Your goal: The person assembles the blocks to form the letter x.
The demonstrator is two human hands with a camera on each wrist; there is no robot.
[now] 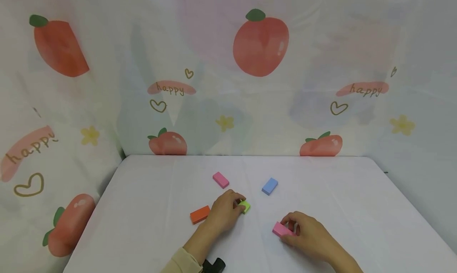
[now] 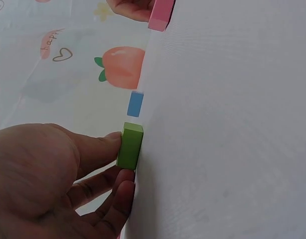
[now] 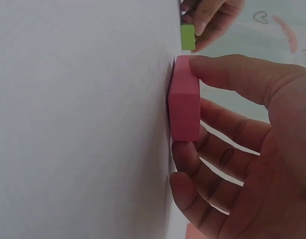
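Near the middle of the white table, my left hand [image 1: 225,210] pinches a lime-green block [image 1: 245,206] between thumb and fingers. The left wrist view shows that green block [image 2: 130,146] right at the tabletop. To the right and nearer the front, my right hand [image 1: 308,234] grips a pink block [image 1: 283,229] by its ends. In the right wrist view the thumb lies on one end of the pink block [image 3: 185,99] and fingertips on the other. An orange block [image 1: 200,214] lies just left of my left hand, partly hidden by it.
A second pink block [image 1: 220,180] lies behind my left hand. Right of it is a blue block [image 1: 269,186]. A black object [image 1: 214,265] shows beside the left sleeve at the front. Fruit-printed cloth [image 1: 260,106] hangs behind the table [image 1: 150,185] and along its sides.
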